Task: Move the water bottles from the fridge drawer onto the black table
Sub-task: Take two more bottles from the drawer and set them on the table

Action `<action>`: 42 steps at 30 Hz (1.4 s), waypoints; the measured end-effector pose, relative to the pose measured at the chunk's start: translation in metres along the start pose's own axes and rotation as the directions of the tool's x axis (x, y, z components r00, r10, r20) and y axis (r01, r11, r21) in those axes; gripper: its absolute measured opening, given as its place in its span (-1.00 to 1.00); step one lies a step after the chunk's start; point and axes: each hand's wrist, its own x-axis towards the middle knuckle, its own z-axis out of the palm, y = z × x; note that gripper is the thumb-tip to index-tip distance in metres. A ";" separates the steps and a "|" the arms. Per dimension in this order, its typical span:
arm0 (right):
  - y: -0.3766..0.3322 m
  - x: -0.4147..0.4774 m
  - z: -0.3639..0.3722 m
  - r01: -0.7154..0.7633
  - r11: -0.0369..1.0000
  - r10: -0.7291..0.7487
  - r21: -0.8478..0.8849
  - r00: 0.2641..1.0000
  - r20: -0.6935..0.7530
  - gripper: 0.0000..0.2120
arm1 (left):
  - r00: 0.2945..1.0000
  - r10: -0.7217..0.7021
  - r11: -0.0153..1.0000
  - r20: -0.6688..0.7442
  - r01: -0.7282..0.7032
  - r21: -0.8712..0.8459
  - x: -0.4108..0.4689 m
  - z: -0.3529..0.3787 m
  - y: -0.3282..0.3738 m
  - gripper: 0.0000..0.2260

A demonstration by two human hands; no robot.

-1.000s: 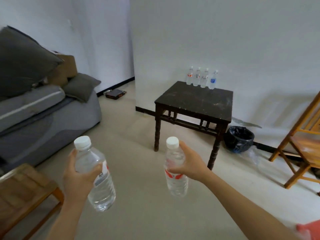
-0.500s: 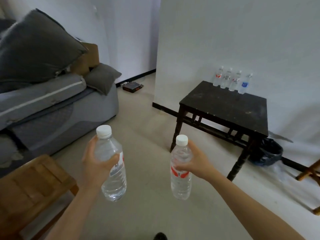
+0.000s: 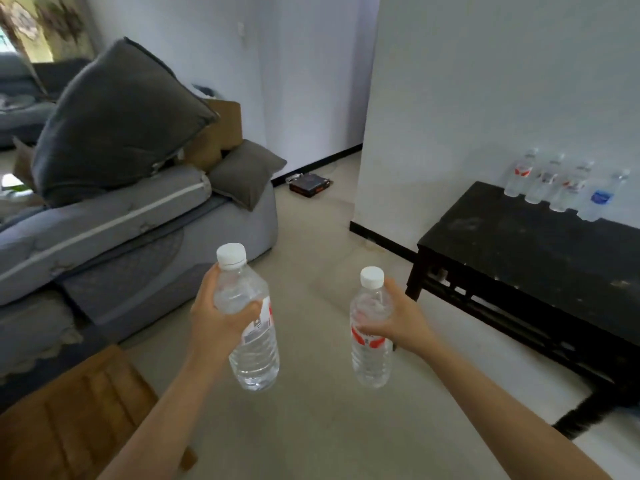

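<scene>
My left hand (image 3: pixel 216 318) grips a clear water bottle (image 3: pixel 254 355) with a white cap, held upright above the floor. In my right hand (image 3: pixel 403 318) is a second clear bottle (image 3: pixel 370 358) with a red label, also upright. The black table (image 3: pixel 540 258) stands at the right against the white wall, close to my right hand. Several water bottles (image 3: pixel 561 187) stand in a row along its far edge by the wall. The fridge drawer is out of view.
A grey sofa (image 3: pixel 121 244) with dark cushions fills the left side. A brown wooden stool (image 3: pixel 76 420) sits at the lower left. A small dark box (image 3: pixel 310 184) lies on the floor by the far wall. Pale floor lies between sofa and table.
The view has swung left and closer: the black table now sits larger at the right edge, the sofa fills more of the left. Both hands still hold their bottles.
</scene>
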 end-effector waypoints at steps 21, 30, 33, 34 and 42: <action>-0.035 0.351 0.041 -0.106 0.992 0.090 -0.075 0.978 -0.187 -0.49 | 0.989 0.034 0.993 0.142 -0.050 0.111 0.385 0.068 -0.104 -0.36; 0.015 0.409 0.024 -0.373 0.926 0.341 -0.063 0.894 -0.291 -0.38 | 0.929 -0.120 0.993 0.349 0.108 0.055 0.465 0.146 -0.146 -0.40; 0.037 0.431 0.007 -0.456 0.887 0.416 -0.072 0.857 -0.304 -0.25 | 0.913 -0.156 0.987 0.377 0.124 0.107 0.486 0.181 -0.156 -0.41; 0.046 0.440 0.000 -0.473 0.879 0.432 -0.061 0.845 -0.316 -0.22 | 0.911 -0.138 0.989 0.388 0.104 0.108 0.496 0.194 -0.157 -0.40; 0.106 0.557 -0.085 -0.388 0.922 0.363 0.023 0.839 -0.406 -0.34 | 0.893 0.016 0.997 0.450 -0.046 0.057 0.605 0.321 -0.125 -0.47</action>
